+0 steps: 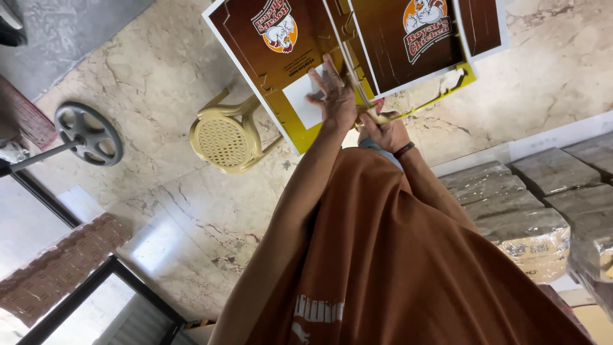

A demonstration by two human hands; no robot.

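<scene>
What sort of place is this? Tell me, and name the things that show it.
Probably a small packing or storage room for food cartons. Both hands, left hand and right hand, work flat brown-and-yellow printed carton blanks; wrapped bundles are stacked at the side, and a plastic chair stands on the marble floor.

A flat carton blank (281,45) lies at the top of the view, with a second flat carton blank (415,38) just to its right, the two overlapping at their inner edges. The left hand (335,96) rests on the lower part of the first blank, and the right hand (383,131) sits just below and to the right of it, at the blanks' lower edge. A plastic chair (227,137) stands on the floor (159,76) left of the hands, partly under the first blank. Farther left lies a wheel on a rod (86,134). Wrapped bundles (523,204) are stacked at the right edge, well apart from the chair.
</scene>
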